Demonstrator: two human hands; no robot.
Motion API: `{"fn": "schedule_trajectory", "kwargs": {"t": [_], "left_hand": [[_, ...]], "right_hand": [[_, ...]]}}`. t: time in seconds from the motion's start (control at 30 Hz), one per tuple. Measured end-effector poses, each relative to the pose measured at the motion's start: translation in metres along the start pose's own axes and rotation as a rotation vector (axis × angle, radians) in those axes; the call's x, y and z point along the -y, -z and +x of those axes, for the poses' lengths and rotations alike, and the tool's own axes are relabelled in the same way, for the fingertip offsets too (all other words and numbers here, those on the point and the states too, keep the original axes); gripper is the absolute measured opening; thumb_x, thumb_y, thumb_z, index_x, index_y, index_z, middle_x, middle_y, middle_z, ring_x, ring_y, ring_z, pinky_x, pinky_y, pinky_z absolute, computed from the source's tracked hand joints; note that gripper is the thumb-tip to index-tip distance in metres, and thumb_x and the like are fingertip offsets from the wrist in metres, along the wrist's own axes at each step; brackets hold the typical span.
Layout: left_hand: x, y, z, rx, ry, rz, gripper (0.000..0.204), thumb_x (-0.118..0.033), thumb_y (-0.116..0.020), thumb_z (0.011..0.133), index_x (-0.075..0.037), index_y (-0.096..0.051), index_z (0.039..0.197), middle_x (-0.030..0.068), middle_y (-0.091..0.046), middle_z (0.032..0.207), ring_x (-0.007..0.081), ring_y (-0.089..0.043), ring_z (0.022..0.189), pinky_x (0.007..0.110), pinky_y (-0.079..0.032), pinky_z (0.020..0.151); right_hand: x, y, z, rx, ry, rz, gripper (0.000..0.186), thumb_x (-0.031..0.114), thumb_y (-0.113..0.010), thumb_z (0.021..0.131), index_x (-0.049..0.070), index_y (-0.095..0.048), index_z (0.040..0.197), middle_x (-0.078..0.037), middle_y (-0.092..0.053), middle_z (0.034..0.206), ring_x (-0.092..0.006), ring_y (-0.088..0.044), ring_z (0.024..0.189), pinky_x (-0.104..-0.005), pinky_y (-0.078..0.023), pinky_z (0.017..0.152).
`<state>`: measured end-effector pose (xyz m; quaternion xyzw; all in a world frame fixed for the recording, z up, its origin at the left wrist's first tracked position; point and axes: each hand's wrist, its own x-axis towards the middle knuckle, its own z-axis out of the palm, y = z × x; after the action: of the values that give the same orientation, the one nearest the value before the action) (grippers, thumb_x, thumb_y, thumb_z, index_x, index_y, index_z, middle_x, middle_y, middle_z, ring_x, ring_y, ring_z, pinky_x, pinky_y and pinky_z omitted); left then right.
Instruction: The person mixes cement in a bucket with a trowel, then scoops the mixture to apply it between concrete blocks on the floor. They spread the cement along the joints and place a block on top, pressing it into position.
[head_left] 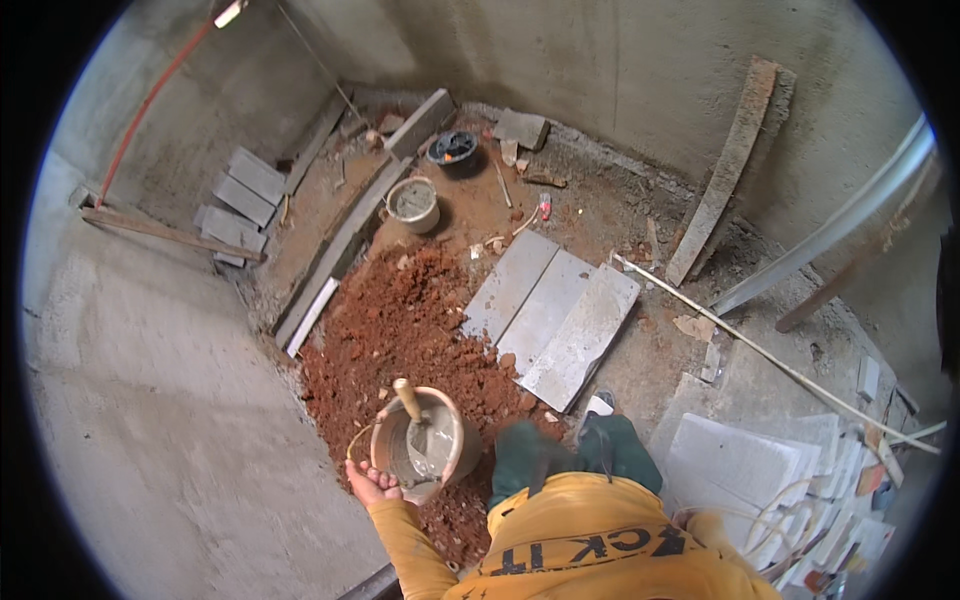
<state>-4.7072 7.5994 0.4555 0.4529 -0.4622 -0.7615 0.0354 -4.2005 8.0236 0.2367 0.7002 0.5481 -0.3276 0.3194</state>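
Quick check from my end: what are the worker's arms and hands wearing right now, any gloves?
The left hand is bare, no glove. A mustard-yellow long sleeve runs to the wrist, matching the yellow top with dark block lettering. The right hand is out of view; only a bit of yellow right sleeve shows.

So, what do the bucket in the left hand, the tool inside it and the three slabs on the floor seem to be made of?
The bucket held by the left hand looks like plastic, tan and smeared, holding wet grey mortar. The tool seems a trowel: pale rounded handle, probably wood, blade likely metal but coated. The slabs look like stone or tile, flat, grey and matte, with straight cut edges.
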Motion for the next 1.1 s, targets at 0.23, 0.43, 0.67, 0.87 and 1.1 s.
{"fn": "schedule_trajectory", "kwargs": {"t": [0.23,0.43,0.67,0.87,1.1], "left_hand": [[0.007,-0.046,0.007,-0.162,-0.064,-0.165,0.037,-0.052,-0.055,0.088,-0.019,-0.047,0.075,-0.0065,-0.029,0.048,0.0090,-0.024,0.037,0.026,-0.019,0.036],[0.021,-0.123,0.045,-0.439,-0.035,-0.186,0.036,-0.051,-0.058,0.086,-0.019,-0.046,0.074,-0.0068,-0.031,0.050,0.0093,-0.024,0.039,0.027,-0.018,0.038],[0.003,-0.217,0.110,-0.689,0.073,-0.155,0.038,-0.055,-0.056,0.085,-0.021,-0.045,0.072,-0.0078,-0.031,0.049,0.0092,-0.024,0.039,0.027,-0.018,0.038],[-0.029,-0.285,0.149,-0.660,0.112,-0.240,0.041,-0.056,-0.048,0.089,-0.020,-0.042,0.070,-0.0077,-0.029,0.048,0.0086,-0.023,0.038,0.026,-0.018,0.037],[-0.101,-0.404,0.169,-0.533,-0.025,-0.360,0.052,-0.066,-0.043,0.088,-0.016,-0.044,0.070,-0.0067,-0.028,0.046,0.0086,-0.024,0.037,0.026,-0.022,0.036]], "right_hand": [[0.191,0.195,0.026,-0.276,0.123,-0.331,0.030,0.018,-0.051,0.086,-0.005,-0.057,0.105,-0.013,-0.065,0.086,-0.0221,-0.062,0.079,-0.0365,-0.050,0.069],[0.334,0.265,0.083,-0.148,0.131,0.191,0.029,0.011,-0.050,0.083,-0.006,-0.056,0.106,-0.012,-0.064,0.090,-0.0203,-0.059,0.083,-0.0357,-0.050,0.071],[0.492,0.294,0.066,-0.141,0.173,0.131,0.024,0.006,-0.056,0.081,-0.007,-0.057,0.101,-0.013,-0.064,0.092,-0.0182,-0.058,0.080,-0.0332,-0.049,0.066],[0.654,0.302,0.030,-0.047,0.258,0.164,0.021,0.002,-0.062,0.079,-0.009,-0.058,0.097,-0.014,-0.065,0.093,-0.0163,-0.056,0.077,-0.0311,-0.048,0.063],[0.867,0.306,-0.001,-0.099,0.511,0.089,0.021,0.000,-0.069,0.077,-0.010,-0.060,0.092,-0.013,-0.065,0.091,-0.0142,-0.054,0.073,-0.0296,-0.047,0.059]]}}
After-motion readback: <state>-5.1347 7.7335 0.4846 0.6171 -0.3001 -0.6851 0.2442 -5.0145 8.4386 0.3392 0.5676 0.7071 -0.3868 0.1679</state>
